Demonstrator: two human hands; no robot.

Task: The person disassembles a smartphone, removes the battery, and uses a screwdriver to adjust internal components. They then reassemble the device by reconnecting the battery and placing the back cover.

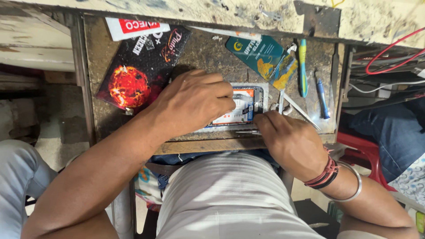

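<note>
Bench (201, 56): worn, stained surface w/ wood front edge. Far left: black packet (141, 66) w/ red-orange planet graphic, lying flat; white-and-red packet (133, 27) just behind it, partly overlapped. Far centre-right: teal card pack (256, 55) w/ yellow corner, tilted. Beside it, to the right: green-and-blue toothbrush (303, 66), lengthwise; blue pen-type tool (322, 97) nearby, apart from the brush. Tweezers (301, 110) lie diagonally below the card pack. Right of bench: red cable (389, 48) looped over grey wires; red plastic stool (365, 155) below.
</note>
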